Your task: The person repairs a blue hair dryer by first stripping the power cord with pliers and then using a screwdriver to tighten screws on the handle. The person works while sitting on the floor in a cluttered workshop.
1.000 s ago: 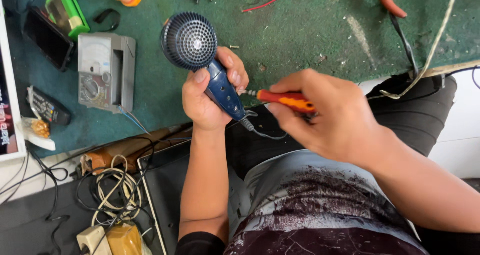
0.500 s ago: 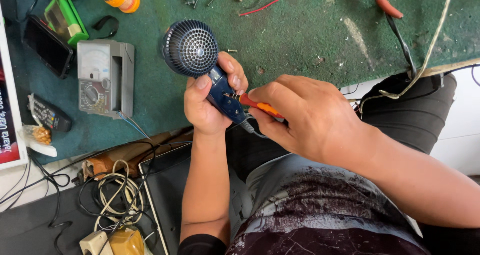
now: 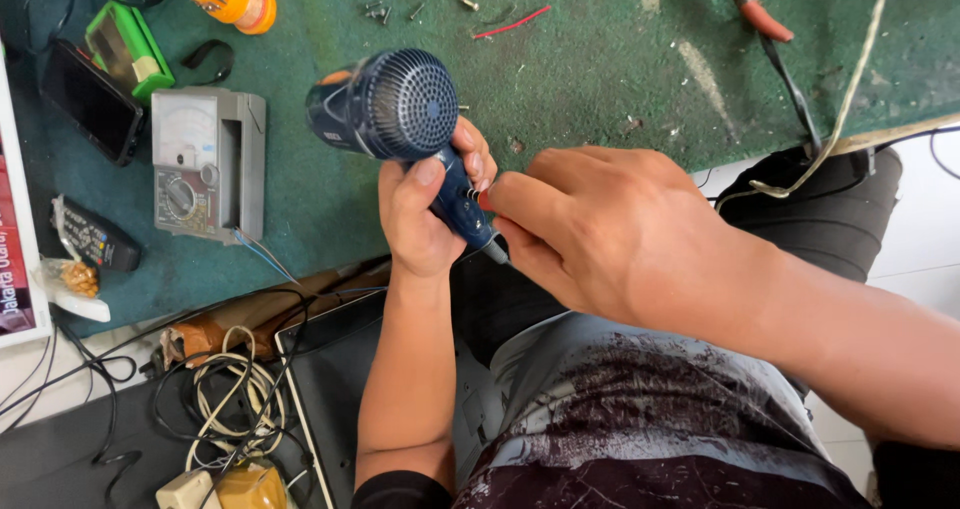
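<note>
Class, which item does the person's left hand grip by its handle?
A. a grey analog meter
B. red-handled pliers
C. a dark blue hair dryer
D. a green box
C: the left hand wraps the handle of the dark blue hair dryer.

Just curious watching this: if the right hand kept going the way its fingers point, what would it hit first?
Probably the blue hair dryer handle, where the right hand fingertips already seem to touch; the left hand lies just beyond.
</note>
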